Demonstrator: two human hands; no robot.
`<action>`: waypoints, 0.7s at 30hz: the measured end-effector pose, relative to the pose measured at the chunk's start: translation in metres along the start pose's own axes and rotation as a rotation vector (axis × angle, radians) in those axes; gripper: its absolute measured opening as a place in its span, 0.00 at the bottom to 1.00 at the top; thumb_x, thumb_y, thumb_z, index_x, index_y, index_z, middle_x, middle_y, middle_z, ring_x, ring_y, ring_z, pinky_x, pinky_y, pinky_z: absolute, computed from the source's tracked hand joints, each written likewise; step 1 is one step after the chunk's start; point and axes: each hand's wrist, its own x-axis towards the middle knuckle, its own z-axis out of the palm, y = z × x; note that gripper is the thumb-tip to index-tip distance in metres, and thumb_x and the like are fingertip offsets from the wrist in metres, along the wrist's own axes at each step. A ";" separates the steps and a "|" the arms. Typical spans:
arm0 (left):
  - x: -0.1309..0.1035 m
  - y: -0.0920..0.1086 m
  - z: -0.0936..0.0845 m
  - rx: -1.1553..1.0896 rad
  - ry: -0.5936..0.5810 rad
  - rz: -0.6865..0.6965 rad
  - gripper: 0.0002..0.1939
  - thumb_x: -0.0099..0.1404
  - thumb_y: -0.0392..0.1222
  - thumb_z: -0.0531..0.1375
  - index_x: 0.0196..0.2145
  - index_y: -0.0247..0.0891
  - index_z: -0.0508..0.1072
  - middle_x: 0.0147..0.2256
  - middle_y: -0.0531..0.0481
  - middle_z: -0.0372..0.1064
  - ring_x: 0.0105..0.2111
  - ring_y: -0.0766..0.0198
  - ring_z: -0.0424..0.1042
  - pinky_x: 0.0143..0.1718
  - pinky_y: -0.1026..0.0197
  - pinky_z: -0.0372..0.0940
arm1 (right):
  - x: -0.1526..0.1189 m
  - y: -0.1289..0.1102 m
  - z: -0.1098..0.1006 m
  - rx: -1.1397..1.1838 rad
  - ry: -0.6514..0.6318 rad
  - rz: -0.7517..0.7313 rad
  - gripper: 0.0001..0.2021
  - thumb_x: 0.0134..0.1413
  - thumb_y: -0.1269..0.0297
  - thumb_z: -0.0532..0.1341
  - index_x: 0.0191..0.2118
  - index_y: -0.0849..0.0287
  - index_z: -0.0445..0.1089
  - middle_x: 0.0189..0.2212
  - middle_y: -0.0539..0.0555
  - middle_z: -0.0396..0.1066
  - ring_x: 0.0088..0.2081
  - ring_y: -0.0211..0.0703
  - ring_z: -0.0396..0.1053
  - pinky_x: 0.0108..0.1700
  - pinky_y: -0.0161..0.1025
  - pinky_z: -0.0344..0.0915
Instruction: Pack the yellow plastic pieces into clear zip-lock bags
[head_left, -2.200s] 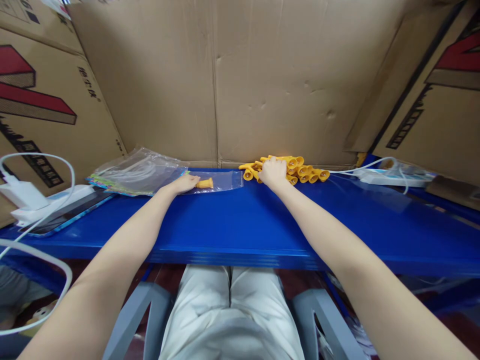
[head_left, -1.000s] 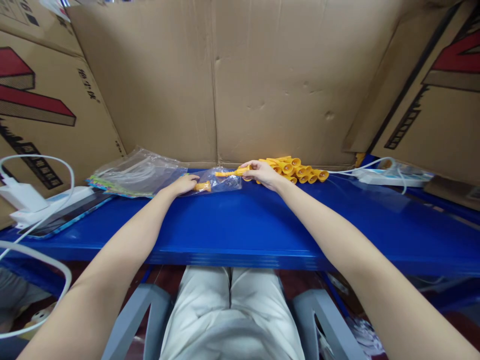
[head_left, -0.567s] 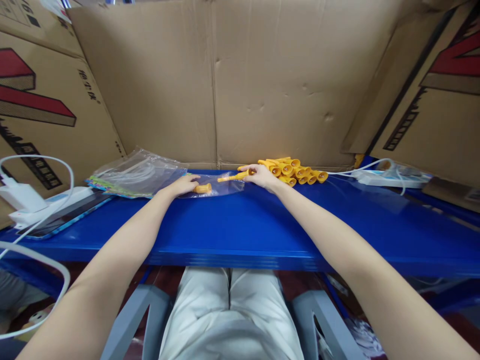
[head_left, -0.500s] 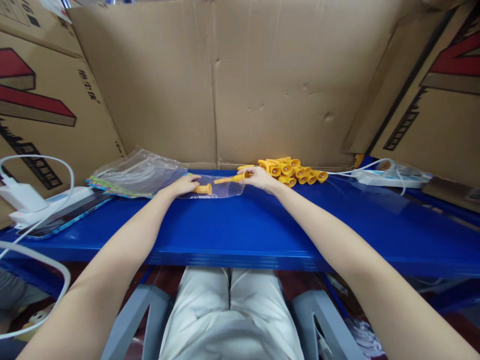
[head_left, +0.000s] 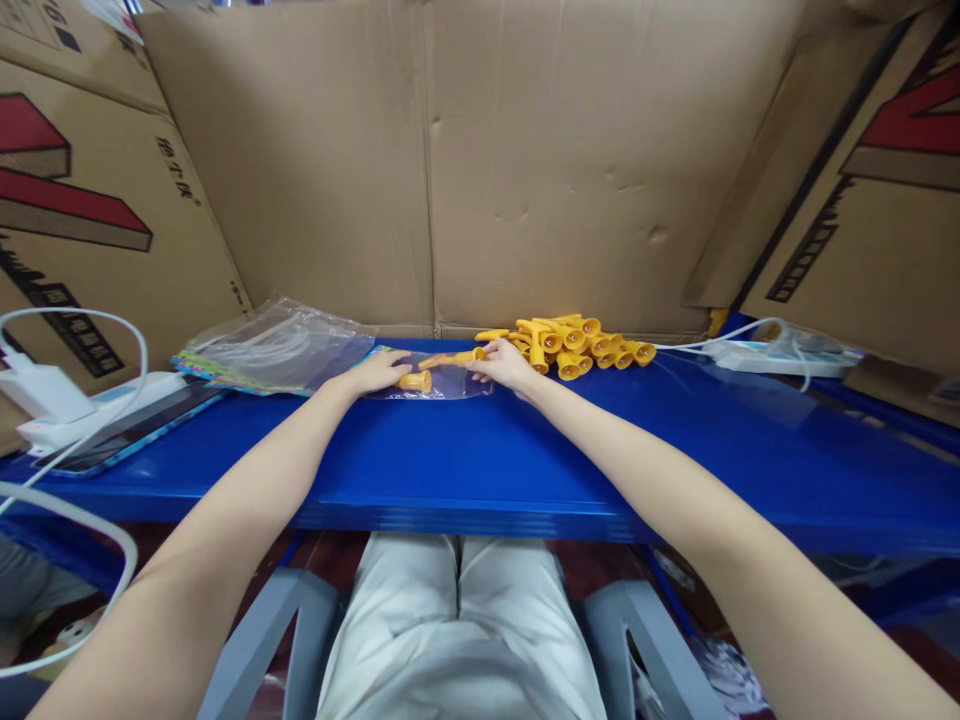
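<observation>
A clear plastic bag (head_left: 450,388) lies flat near the back of the blue table, one yellow horn-shaped plastic piece (head_left: 414,381) at its left part. My left hand (head_left: 377,372) rests over the bag's left end, gripping it, thumb beside that piece. With closed fingers, my right hand (head_left: 510,365) holds the wide end of a second yellow horn-shaped piece (head_left: 450,359), whose thin end points left over the bag. Whether these pieces are inside or on top of the bag, I cannot tell. Just behind and right of my right hand is a pile of similar yellow pieces (head_left: 574,340).
More clear bags with colourful edges (head_left: 277,345) are stacked at the left. A phone (head_left: 135,430) and a white power strip (head_left: 112,405) with cables sit at the far left; another power strip (head_left: 780,357) is at the right. Cardboard (head_left: 540,160) walls off the table's (head_left: 480,470) back.
My right hand has shifted slightly left and lower, bringing its yellow piece further over the bag. My left hand and the piece beside it have moved a little to the right.
</observation>
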 end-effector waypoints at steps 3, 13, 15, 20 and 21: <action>0.001 0.000 0.002 0.007 -0.006 -0.007 0.33 0.63 0.52 0.44 0.61 0.31 0.58 0.62 0.44 0.53 0.61 0.59 0.53 0.60 0.60 0.48 | -0.003 -0.003 0.002 -0.036 -0.101 0.051 0.08 0.47 0.68 0.66 0.25 0.64 0.67 0.16 0.51 0.67 0.16 0.31 0.62 0.17 0.27 0.60; -0.004 0.012 0.006 -0.037 -0.004 0.137 0.34 0.62 0.57 0.45 0.62 0.38 0.57 0.62 0.48 0.52 0.62 0.57 0.51 0.62 0.57 0.45 | -0.008 -0.004 0.004 0.057 -0.101 -0.053 0.08 0.47 0.70 0.66 0.34 0.63 0.69 0.17 0.45 0.64 0.14 0.28 0.57 0.15 0.27 0.58; -0.006 0.018 0.006 -0.030 -0.016 0.143 0.34 0.63 0.56 0.45 0.62 0.36 0.57 0.63 0.47 0.52 0.62 0.58 0.50 0.62 0.58 0.45 | -0.010 -0.004 0.003 0.072 -0.153 -0.020 0.08 0.47 0.68 0.66 0.34 0.62 0.68 0.16 0.45 0.63 0.13 0.28 0.55 0.14 0.28 0.55; -0.011 0.031 0.008 -0.012 -0.036 0.155 0.35 0.64 0.56 0.44 0.62 0.32 0.55 0.63 0.46 0.49 0.63 0.61 0.49 0.62 0.61 0.42 | -0.013 -0.005 -0.002 0.083 -0.241 0.067 0.09 0.47 0.70 0.66 0.36 0.61 0.68 0.12 0.42 0.56 0.12 0.26 0.49 0.11 0.26 0.45; -0.011 0.033 0.008 -0.010 -0.039 0.164 0.35 0.64 0.56 0.44 0.63 0.32 0.54 0.64 0.46 0.48 0.63 0.61 0.48 0.62 0.61 0.42 | -0.013 -0.005 -0.002 0.092 -0.225 0.071 0.09 0.47 0.71 0.66 0.36 0.61 0.68 0.12 0.41 0.54 0.12 0.26 0.48 0.11 0.26 0.45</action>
